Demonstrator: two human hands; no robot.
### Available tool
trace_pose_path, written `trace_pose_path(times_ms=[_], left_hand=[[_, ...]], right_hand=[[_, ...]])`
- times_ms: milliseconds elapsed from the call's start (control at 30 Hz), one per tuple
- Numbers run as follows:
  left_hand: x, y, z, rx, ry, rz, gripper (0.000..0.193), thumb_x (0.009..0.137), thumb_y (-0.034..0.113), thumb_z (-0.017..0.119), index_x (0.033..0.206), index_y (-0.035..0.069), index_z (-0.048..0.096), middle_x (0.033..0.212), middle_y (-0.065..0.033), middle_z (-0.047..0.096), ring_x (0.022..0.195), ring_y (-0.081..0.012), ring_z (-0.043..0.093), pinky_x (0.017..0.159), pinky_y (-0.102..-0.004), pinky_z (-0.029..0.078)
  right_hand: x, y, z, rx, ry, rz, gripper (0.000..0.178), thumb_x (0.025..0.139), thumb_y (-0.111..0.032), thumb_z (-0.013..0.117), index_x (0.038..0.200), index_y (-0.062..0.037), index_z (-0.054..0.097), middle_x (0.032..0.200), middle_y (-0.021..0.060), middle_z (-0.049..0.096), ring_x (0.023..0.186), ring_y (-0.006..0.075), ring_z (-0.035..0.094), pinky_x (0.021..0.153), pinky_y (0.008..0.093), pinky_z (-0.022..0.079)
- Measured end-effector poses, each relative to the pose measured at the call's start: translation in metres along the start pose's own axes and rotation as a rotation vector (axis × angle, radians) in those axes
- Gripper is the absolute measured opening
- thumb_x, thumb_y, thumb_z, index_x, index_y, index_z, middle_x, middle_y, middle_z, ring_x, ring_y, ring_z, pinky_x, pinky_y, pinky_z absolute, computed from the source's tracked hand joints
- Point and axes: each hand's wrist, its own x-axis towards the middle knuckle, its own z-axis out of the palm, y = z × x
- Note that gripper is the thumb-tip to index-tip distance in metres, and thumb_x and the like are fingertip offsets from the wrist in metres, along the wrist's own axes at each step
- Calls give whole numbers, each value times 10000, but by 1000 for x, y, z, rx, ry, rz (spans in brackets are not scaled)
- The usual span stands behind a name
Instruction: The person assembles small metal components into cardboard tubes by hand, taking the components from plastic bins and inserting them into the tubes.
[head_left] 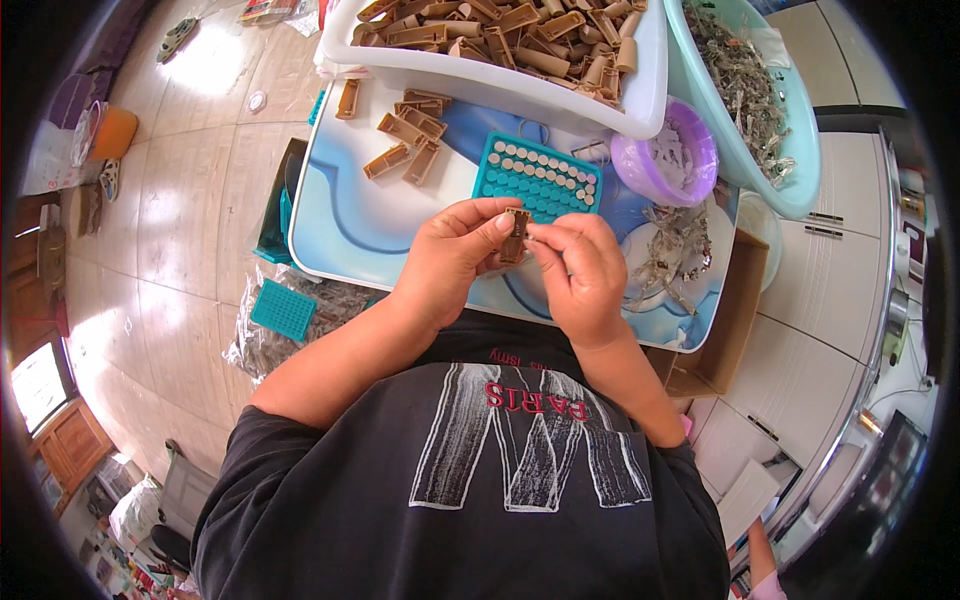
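- Brown, long, hollow plastic case (515, 240) up between both hands, over the near part of the table, with its open face toward the head.
- Holding that case with the bare left hand (455, 245), thumb on top and fingers curled close around its side.
- Pinching narrow with the bare right hand (580, 265), thumb and finger tips at the case's right edge; cannot tell if any tiny bit sits between them.
- Just past the hands, a flat teal plastic tray (505, 187) with rows of small, round, whitish discs (540, 158) on its far part.
- Under it all, a white and blue table (350, 190) with rounded corners.
- To the left of the tray, a few loose brown cases (400, 129), lying every which way.
- At the far side, a big white plastic tub (500, 85), full of more brown cases (520, 25).
- To the right, a round purple bowl (705, 150) with pale bits inside, near a big pale-teal tub (805, 150) of tangled grey stuff (740, 90).
- Near the right hand, a messy heap of thin, pale strands (672, 250) on the table.
- Down on the left, another teal tray (283, 310) on top of a clear, stuffed plastic bag (340, 300).
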Motion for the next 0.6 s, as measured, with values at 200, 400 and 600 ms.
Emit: trace_pose_path(times_ms=[200,400,600], left_hand=[[-4,6,7,9,52,7,248,898,141,589,1098,-6,571,902,-49,635,733,-103,569,681,-256,485],[-4,2,4,12,18,7,251,894,145,595,1101,4,581,863,-37,627,739,-103,574,691,-254,488],[-3,0,3,11,6,-3,259,892,153,600,1105,6,584,870,-42,631,743,-108,585,701,-254,492]], right_hand=[[-3,-1,3,-93,-81,-119,195,689,-21,709,868,-52,638,795,65,570,700,247,560,598,334,463],[-1,-2,3,29,-9,9,223,692,8,698,904,-42,653,790,79,587,695,251,575,595,337,473],[4,-2,3,-12,-28,-55,183,726,28,691,898,-25,659,796,100,613,692,221,591,609,293,478]])
